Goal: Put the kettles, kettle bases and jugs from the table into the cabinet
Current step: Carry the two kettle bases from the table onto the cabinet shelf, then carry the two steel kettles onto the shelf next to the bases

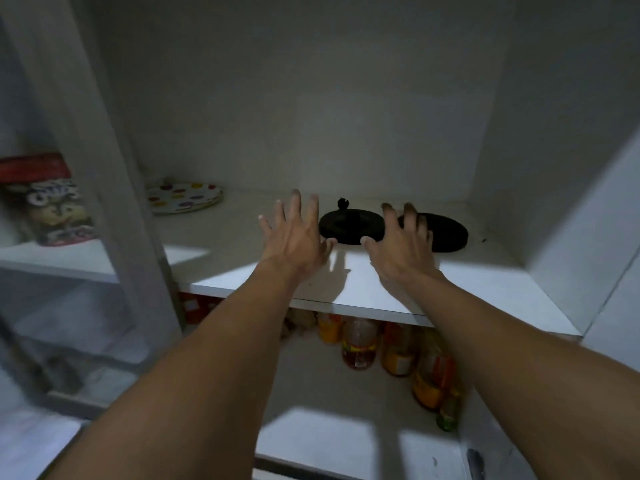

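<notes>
A single wide-angle view looks out from the person's head, facing forward and slightly down into the open cabinet at close range. Its middle shelf crosses the frame's centre; the left hand and right hand stretch in from the lower corners; bottles show at lower centre.

Home kitchen cabinet, spotted plates, oil bottles, cereal box

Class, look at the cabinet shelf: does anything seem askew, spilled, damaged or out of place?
Nothing stands out. The left kettle base and right kettle base lie flat on the shelf, the spotted plate too. A dark speck right of them is too small to identify.
</notes>
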The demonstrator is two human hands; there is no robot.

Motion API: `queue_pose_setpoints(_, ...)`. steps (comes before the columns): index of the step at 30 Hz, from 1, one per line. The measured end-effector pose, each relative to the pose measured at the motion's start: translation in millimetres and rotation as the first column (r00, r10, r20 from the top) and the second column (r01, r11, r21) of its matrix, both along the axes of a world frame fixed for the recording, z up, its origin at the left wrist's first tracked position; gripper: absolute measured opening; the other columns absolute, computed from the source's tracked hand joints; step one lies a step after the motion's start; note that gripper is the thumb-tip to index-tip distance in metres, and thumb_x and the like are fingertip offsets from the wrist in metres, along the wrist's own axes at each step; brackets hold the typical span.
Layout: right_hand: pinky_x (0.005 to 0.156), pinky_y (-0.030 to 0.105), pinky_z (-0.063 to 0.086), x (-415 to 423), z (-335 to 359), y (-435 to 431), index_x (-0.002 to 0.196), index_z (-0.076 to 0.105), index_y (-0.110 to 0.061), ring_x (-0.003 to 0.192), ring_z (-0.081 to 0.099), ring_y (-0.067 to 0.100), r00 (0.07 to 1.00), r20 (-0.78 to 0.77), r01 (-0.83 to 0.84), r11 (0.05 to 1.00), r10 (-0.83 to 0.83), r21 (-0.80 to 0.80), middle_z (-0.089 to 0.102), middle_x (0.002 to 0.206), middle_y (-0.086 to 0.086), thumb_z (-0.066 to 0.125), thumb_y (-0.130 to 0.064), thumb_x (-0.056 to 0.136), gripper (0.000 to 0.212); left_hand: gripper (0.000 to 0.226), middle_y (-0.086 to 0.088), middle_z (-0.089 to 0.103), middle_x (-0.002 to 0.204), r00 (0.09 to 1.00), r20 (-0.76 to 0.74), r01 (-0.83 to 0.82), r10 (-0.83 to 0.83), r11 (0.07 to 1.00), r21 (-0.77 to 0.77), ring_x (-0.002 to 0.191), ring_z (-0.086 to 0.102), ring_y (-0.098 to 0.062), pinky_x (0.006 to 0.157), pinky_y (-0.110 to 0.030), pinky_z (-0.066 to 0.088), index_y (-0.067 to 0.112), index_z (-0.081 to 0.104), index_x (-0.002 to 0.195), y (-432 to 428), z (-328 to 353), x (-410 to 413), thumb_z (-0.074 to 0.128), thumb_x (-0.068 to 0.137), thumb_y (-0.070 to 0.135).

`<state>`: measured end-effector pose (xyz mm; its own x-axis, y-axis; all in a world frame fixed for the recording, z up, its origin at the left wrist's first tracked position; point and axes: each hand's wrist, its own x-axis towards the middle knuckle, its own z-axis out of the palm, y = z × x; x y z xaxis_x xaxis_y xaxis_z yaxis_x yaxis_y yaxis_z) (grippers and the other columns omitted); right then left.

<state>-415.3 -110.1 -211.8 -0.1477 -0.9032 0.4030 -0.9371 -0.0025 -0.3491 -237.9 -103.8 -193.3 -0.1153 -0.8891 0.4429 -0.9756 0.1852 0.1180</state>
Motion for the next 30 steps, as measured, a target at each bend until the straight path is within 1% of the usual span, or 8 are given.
queue_pose_setpoints(2, 0.12, 0.057, 0.012, 32, 5, 13, 0.154, 0.019, -0.025, 0.148, 0.01, 0.043, 0.997, 0.0, -0.073, 0.997, 0.073, -0.018, 0.008, 0.163, 0.015, 0.051, -0.05, 0.095, 0.072, 0.082, -0.012, -0.003, 0.165, 0.999, 0.004, -0.045, 0.045, 0.998, -0.04, 0.15, 0.002, -0.041, 0.116, -0.064, 0.01, 0.021, 0.003, 0.155, 24, 5, 24, 0.044, 0.095, 0.057)
queue_pose_setpoints(8, 0.12, 0.055, 0.005, 150, 17, 80, 0.158, 0.006, -0.03, 0.152, 0.0, 0.038, 0.956, -0.006, -0.292, 0.955, 0.292, -0.045, -0.002, 0.167, 0.008, 0.041, -0.054, 0.098, 0.073, 0.08, -0.007, -0.006, 0.166, 0.978, -0.016, -0.208, 0.208, 0.968, -0.141, 0.151, -0.005, -0.034, 0.115, -0.067, 0.005, 0.02, 0.0, 0.156, 120, 11, 125, 0.037, 0.096, 0.057)
queue_pose_setpoints(13, 0.121, 0.055, 0.005, 257, 13, 166, 0.158, 0.005, -0.031, 0.152, 0.0, 0.037, 0.888, -0.007, -0.46, 0.887, 0.46, -0.02, -0.004, 0.167, 0.007, 0.039, -0.056, 0.097, 0.074, 0.08, -0.006, -0.009, 0.165, 0.926, -0.015, -0.376, 0.376, 0.922, -0.097, 0.151, -0.007, -0.034, 0.114, -0.067, 0.002, 0.021, -0.003, 0.156, 237, 6, 227, 0.035, 0.097, 0.058)
queue_pose_setpoints(15, 0.121, 0.055, 0.004, 304, 5, 206, 0.158, 0.005, -0.031, 0.152, -0.001, 0.037, 0.838, -0.014, -0.545, 0.838, 0.545, 0.012, -0.004, 0.167, 0.007, 0.039, -0.056, 0.097, 0.074, 0.079, -0.006, -0.01, 0.165, 0.886, 0.012, -0.462, 0.464, 0.884, -0.069, 0.151, -0.007, -0.036, 0.114, -0.067, 0.002, 0.022, -0.004, 0.156, 294, 1, 268, 0.032, 0.097, 0.059)
queue_pose_setpoints(17, 0.121, 0.056, 0.004, 354, -2, 247, 0.158, 0.005, -0.031, 0.152, -0.001, 0.038, 0.776, -0.015, -0.63, 0.776, 0.63, 0.029, -0.006, 0.167, 0.008, 0.039, -0.056, 0.098, 0.073, 0.079, -0.007, -0.01, 0.165, 0.825, 0.041, -0.561, 0.564, 0.826, -0.055, 0.151, -0.005, -0.037, 0.114, -0.067, 0.002, 0.021, -0.005, 0.156, 350, -6, 310, 0.03, 0.097, 0.059)
queue_pose_setpoints(22, 0.12, 0.057, 0.004, 472, -31, 362, 0.158, 0.003, -0.031, 0.152, -0.001, 0.038, 0.575, -0.066, -0.809, 0.579, 0.815, 0.103, -0.006, 0.167, 0.008, 0.035, -0.057, 0.099, 0.072, 0.081, -0.009, -0.013, 0.165, 0.617, 0.014, -0.786, 0.787, 0.616, 0.053, 0.15, -0.007, -0.039, 0.114, -0.068, 0.003, 0.021, -0.007, 0.156, 491, -33, 399, 0.032, 0.097, 0.059)
queue_pose_setpoints(26, 0.119, 0.057, 0.006, 536, -61, 424, 0.157, 0.005, -0.031, 0.152, 0.002, 0.037, 0.4, -0.1, -0.889, 0.412, 0.911, 0.2, -0.004, 0.167, 0.008, 0.034, -0.056, 0.099, 0.07, 0.081, -0.012, -0.01, 0.164, 0.465, 0.017, -0.882, 0.885, 0.462, 0.098, 0.15, -0.001, -0.041, 0.112, -0.068, 0.008, 0.018, -0.003, 0.157, 572, -61, 440, 0.034, 0.097, 0.058)
queue_pose_setpoints(30, 0.119, 0.058, 0.01, 581, -99, 455, 0.157, 0.009, -0.028, 0.151, 0.006, 0.038, 0.311, -0.047, -0.906, 0.311, 0.949, 0.286, 0.001, 0.166, 0.009, 0.037, -0.055, 0.099, 0.07, 0.08, -0.019, 0.001, 0.163, 0.289, -0.042, -0.94, 0.956, 0.292, 0.176, 0.147, 0.012, -0.043, 0.112, -0.065, 0.017, 0.014, 0.008, 0.155, 617, -97, 463, 0.042, 0.095, 0.056)
